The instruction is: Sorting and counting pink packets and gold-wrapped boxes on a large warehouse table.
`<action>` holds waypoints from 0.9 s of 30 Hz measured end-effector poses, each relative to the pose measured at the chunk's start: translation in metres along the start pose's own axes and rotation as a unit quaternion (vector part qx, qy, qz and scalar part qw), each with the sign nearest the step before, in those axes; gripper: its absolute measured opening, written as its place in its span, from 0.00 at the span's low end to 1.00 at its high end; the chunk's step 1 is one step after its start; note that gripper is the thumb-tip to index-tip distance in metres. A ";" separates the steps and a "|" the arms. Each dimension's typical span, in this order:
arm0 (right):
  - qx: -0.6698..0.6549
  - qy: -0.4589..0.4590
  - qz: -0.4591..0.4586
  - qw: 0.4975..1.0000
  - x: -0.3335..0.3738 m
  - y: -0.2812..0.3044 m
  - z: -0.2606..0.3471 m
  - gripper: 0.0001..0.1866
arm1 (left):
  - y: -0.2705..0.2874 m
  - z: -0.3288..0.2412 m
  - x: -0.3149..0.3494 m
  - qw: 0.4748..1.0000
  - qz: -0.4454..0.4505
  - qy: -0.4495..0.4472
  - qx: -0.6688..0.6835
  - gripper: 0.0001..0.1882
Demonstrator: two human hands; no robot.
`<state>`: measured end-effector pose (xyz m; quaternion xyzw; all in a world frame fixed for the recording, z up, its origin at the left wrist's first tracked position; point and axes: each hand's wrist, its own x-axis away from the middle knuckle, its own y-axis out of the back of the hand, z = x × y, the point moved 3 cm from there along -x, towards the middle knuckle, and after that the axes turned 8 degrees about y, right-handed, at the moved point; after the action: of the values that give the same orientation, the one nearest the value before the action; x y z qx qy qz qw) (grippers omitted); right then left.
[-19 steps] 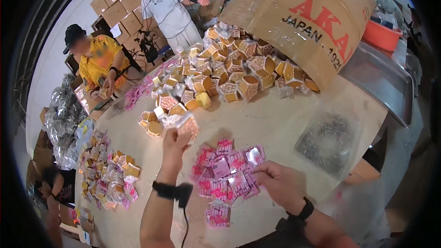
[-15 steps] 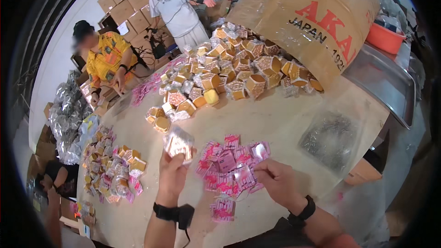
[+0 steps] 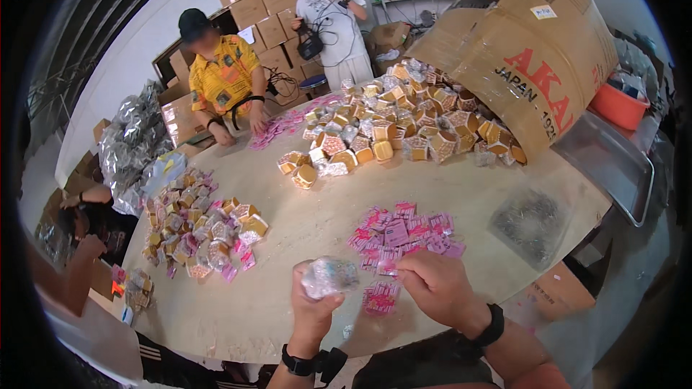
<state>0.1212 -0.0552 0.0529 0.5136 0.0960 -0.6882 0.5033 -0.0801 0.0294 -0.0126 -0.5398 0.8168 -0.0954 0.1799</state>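
A bag of crinkled clear plastic [image 3: 329, 278] sits in my left hand [image 3: 310, 310], whose fingers and thumb are closed round it; what is inside is hard to make out. To its right, my right hand [image 3: 438, 287] pinches at the near edge of a loose pile of pink printed sachets [image 3: 395, 234], with a sachet [image 3: 388, 265] at the fingertips. One more pink sachet [image 3: 380, 298] lies nearer me, between the two hands. Dark bands are on both wrists.
Wrapped golden-brown pieces [image 3: 440, 122] spill from a tipped cardboard box [image 3: 519, 50]. Wrapped pieces mixed with pink sachets [image 3: 198, 223] form a left heap. A clear plastic bag [image 3: 530, 227] and metal tray [image 3: 613, 158] lie right. Co-workers [image 3: 225, 75] stand across the table and at left.
My left hand has drawn the plastic bag nearer and tilted it. My right hand stays at the pink sachets. The whole view has shifted, and the co-worker in white has raised a hand.
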 end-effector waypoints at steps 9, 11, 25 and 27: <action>0.021 0.106 0.047 0.993 -0.016 -0.013 0.043 0.06 | -0.007 -0.023 0.018 0.993 0.042 -0.106 -0.030 0.38; 0.024 0.117 0.051 0.992 -0.019 -0.013 0.050 0.06 | -0.009 -0.025 0.019 0.994 0.034 -0.098 -0.038 0.40; 0.005 0.131 0.104 0.986 -0.030 -0.024 0.061 0.06 | -0.010 -0.026 0.019 0.970 0.032 -0.189 -0.151 0.35; 0.008 0.130 0.110 0.985 -0.030 -0.025 0.061 0.06 | -0.010 -0.025 0.018 0.967 0.028 -0.194 -0.162 0.35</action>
<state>0.0634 -0.0652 0.0952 0.6100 0.0980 -0.5571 0.5549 -0.0885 0.0078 0.0105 -0.5464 0.7860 0.1493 0.2476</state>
